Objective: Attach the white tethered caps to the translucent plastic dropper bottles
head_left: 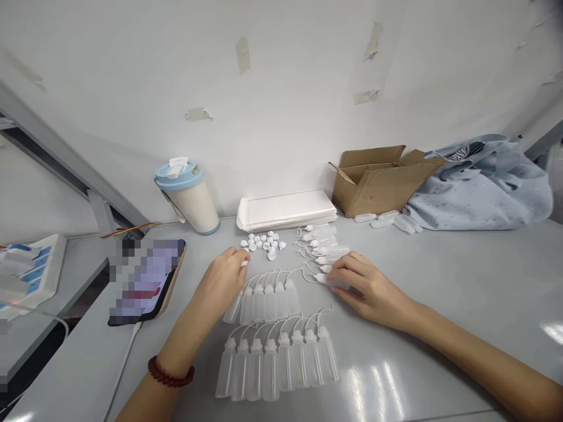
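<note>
My left hand is closed in a pinch, with a small white cap showing at its fingertips. Just beyond it lies a loose pile of white caps. My right hand has its fingers curled round a small translucent squeeze bottle lying on its side, its tip pointing left. Behind that bottle, a column of similar bottles lies sideways with thin tethers. Between my hands is a row of tethered bottles. Closer to me runs a second row, tethers pointing away from me.
A stack of white sleeves lies against the wall. Right of it are an open cardboard box, several loose bottles and blue-grey fabric. On the left are a tumbler, a phone with a cable, and a power strip.
</note>
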The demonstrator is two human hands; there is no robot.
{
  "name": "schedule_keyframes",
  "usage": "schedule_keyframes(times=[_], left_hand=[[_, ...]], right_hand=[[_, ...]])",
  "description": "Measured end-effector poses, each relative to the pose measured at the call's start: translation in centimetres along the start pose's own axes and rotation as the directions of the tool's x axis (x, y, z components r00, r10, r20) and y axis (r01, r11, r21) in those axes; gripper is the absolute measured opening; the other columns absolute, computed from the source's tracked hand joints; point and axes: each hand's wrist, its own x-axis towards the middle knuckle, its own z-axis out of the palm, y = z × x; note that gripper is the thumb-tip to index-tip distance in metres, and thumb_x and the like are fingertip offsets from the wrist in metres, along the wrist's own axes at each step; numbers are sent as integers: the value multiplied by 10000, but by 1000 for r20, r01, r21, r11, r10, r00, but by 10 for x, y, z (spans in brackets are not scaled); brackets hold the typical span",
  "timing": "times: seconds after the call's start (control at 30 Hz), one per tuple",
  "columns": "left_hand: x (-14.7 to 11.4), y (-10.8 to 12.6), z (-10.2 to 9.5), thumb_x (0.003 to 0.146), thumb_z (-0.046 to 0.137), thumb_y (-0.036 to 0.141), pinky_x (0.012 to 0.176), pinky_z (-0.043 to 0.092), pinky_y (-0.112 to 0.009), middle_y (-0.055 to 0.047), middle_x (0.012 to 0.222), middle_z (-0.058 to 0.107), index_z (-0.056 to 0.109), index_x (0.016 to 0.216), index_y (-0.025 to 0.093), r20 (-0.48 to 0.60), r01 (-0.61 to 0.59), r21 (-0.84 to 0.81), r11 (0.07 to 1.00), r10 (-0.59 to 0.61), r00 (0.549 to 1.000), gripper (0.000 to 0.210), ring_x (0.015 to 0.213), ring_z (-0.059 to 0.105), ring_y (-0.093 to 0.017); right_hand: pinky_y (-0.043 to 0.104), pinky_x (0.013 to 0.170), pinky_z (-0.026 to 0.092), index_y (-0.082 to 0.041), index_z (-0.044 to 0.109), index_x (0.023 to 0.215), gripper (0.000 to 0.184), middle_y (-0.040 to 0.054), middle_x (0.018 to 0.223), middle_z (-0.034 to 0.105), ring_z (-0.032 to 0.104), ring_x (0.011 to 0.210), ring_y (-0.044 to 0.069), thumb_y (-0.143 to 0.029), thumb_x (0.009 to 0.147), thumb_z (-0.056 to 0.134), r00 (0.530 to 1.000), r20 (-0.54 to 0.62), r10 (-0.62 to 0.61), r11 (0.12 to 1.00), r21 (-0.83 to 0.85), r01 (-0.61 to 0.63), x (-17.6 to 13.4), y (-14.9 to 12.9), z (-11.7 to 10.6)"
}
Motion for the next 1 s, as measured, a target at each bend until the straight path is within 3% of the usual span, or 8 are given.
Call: schedule_keyframes(times=[0.23, 0.37, 0.43, 0.53, 0.67, 0.83, 1.0], left_hand=[[-4, 14, -5, 806, 423, 149, 728, 498, -352, -80, 960, 665, 585, 930, 178, -83, 17, -101, 995, -25, 996, 206, 815, 637, -226], [-8, 28, -9, 794, 453, 165, 730, 518, -323, -50, 936, 669, 580, 923, 177, -123, 30, -216, 976, -57, 991, 181, 803, 646, -197], [-10, 36, -11, 783, 489, 182, 734, 527, -312, -36, 919, 669, 592, 889, 179, -116, 41, -348, 936, -87, 989, 148, 776, 650, -180], [-13, 47, -11, 760, 550, 204, 730, 536, -301, -19, 879, 664, 612, 846, 183, -45, 55, -510, 858, -90, 995, 108, 756, 643, -164], [-17, 57, -10, 754, 590, 206, 727, 519, -292, -6, 849, 655, 624, 846, 186, 43, 53, -559, 828, -34, 998, 100, 777, 620, -158], [-19, 63, -9, 750, 611, 201, 702, 482, -286, 6, 830, 640, 627, 844, 195, 86, 63, -573, 817, -16, 996, 95, 767, 584, -152], [-21, 67, -13, 754, 625, 230, 705, 464, -297, 2, 855, 638, 639, 853, 206, 220, 158, -651, 743, -15, 975, 103, 768, 565, -156]], right_hand=[[372, 737, 440, -185, 574, 890, 183, 97, 918, 597, 530, 844, 226, -60, 808, 467, 998, -23, 56, 996, -74, -58, 2, 5, -8], [328, 705, 441, -181, 532, 829, 127, 77, 842, 589, 529, 790, 198, -81, 806, 457, 998, -33, 55, 994, 97, -52, 2, -15, -13], [271, 624, 425, -180, 511, 791, 93, 46, 751, 571, 521, 689, 159, -111, 816, 453, 995, 47, 83, 973, 210, -91, 0, -31, -12], [244, 512, 338, -188, 467, 675, 132, -4, 603, 516, 442, 524, 118, -212, 799, 504, 968, 202, 151, 958, 213, -194, -4, -52, -7], [242, 470, 231, -191, 389, 560, 258, -47, 467, 410, 317, 434, 87, -266, 746, 551, 901, 358, 243, 945, 120, -303, -6, -63, 2], [241, 484, 217, -189, 410, 576, 264, -38, 484, 437, 312, 446, 89, -333, 734, 565, 847, 418, 327, 927, 32, -374, -3, -61, 3], [239, 499, 229, -187, 431, 597, 241, -21, 521, 474, 342, 469, 97, -346, 728, 557, 813, 432, 390, 908, -37, -416, -1, -59, 1]])
